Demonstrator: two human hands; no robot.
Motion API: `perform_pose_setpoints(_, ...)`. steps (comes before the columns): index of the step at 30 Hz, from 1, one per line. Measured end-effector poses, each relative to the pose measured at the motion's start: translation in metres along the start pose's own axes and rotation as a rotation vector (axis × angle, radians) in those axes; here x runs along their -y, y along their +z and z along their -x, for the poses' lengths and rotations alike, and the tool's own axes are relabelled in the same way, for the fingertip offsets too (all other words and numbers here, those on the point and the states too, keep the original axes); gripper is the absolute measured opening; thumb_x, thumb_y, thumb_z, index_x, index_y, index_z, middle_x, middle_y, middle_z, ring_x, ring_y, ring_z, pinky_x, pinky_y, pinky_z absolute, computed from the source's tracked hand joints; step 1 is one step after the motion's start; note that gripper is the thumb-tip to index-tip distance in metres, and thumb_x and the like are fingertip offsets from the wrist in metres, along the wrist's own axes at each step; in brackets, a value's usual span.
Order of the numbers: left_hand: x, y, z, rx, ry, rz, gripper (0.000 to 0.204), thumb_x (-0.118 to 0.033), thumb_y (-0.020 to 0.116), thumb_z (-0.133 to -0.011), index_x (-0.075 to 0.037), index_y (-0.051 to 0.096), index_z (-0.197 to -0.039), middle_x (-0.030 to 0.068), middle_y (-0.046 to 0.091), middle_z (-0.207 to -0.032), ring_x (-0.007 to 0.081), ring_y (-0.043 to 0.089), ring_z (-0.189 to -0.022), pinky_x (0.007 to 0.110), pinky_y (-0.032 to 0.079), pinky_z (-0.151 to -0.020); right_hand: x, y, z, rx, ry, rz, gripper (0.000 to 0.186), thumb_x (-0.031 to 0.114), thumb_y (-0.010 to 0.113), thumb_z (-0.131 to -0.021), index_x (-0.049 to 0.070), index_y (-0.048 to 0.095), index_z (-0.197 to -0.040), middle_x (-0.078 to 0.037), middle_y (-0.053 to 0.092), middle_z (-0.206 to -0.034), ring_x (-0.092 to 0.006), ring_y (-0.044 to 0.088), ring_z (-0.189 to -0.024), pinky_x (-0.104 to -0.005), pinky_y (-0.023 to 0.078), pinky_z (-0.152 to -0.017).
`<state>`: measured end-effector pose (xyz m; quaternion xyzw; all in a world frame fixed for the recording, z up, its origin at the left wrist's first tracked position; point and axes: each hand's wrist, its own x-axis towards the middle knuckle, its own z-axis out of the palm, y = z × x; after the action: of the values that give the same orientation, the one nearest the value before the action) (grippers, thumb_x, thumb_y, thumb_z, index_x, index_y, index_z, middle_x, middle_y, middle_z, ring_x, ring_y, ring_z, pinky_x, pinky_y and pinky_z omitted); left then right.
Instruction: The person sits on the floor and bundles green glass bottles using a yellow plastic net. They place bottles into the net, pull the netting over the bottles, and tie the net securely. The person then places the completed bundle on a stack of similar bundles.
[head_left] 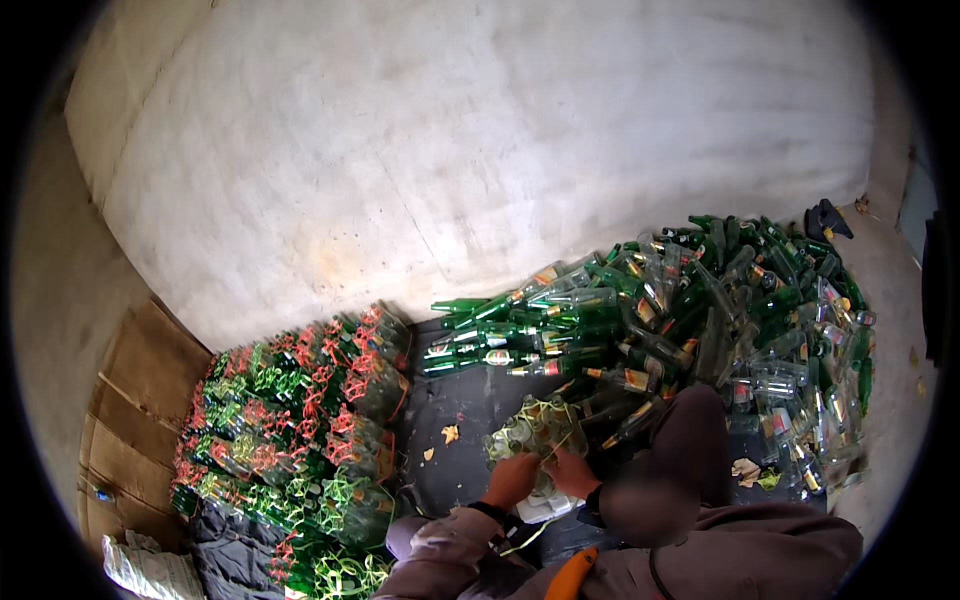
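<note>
Between my knees stands a bundle of clear glass bottles [524, 432], necks up, with yellow-green plastic strap [566, 410] running around and between the necks. My left hand [511, 480] is closed at the near side of the bundle, its fingers pinching the strap. Close beside it, my right hand [572, 474] also grips the strap, knuckles up. The fingertips of both hands are partly hidden. A loose strap tail [525, 541] hangs down below the hands toward my lap. Something white [545, 507] shows under the hands at the bundle's base.
At left stand rows of tied bottle bundles [300, 410] with red and green straps, beside brown cardboard [140, 385]. A large heap of loose green and clear bottles [720, 310] lies at right. A pale wall [480, 150] rises behind. An orange object [572, 574] rests by my lap.
</note>
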<state>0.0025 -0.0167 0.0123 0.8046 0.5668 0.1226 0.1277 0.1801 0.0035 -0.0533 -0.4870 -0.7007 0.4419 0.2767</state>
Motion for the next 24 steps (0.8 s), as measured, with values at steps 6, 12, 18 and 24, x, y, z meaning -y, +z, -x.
perform_pose_setpoints(6, -0.001, 0.001, -0.004, 0.093, -0.159, 0.009, 0.024, -0.017, 0.054, -0.089, -0.007, 0.071, -0.104, 0.0195, 0.071, -0.096, 0.0418, 0.068, -0.092, 0.052, 0.054, -0.078, -0.004, 0.007, -0.008, -0.025, -0.086, 0.012, 0.052, 0.027, 0.065, -0.095, 0.001, 0.048, -0.138, -0.029, 0.068, -0.103, -0.0483, 0.065, -0.096, -0.0528, 0.052, -0.077)
perform_pose_setpoints(12, 0.01, 0.013, -0.01, 0.15, -0.144, -0.039, 0.027, -0.029, 0.057, -0.091, -0.011, 0.072, -0.105, 0.0182, 0.072, -0.095, 0.0398, 0.069, -0.094, 0.054, 0.054, -0.079, -0.037, 0.021, -0.013, -0.038, -0.119, 0.165, 0.058, 0.029, 0.065, -0.095, 0.002, 0.047, -0.142, -0.031, 0.068, -0.102, -0.0479, 0.065, -0.097, -0.0523, 0.053, -0.081)
perform_pose_setpoints(18, -0.001, 0.007, -0.009, 0.19, -0.156, -0.201, 0.027, -0.031, 0.059, -0.086, -0.014, 0.076, -0.097, 0.0121, 0.072, -0.097, 0.0339, 0.071, -0.095, 0.056, 0.051, -0.084, -0.009, 0.01, -0.008, -0.01, -0.111, 0.115, 0.055, 0.029, 0.066, -0.091, 0.006, 0.049, -0.137, -0.028, 0.069, -0.089, -0.0492, 0.066, -0.087, -0.0567, 0.052, -0.076)
perform_pose_setpoints(24, -0.021, -0.006, -0.012, 0.0, 0.031, -0.368, 0.017, -0.026, 0.064, -0.081, -0.014, 0.076, -0.079, 0.0082, 0.073, -0.092, 0.0325, 0.072, -0.094, 0.051, 0.055, -0.074, -0.042, 0.024, -0.022, -0.054, -0.086, 0.086, 0.05, 0.032, 0.062, -0.095, 0.005, 0.049, -0.134, -0.027, 0.069, -0.091, -0.0499, 0.065, -0.088, -0.0569, 0.051, -0.075)
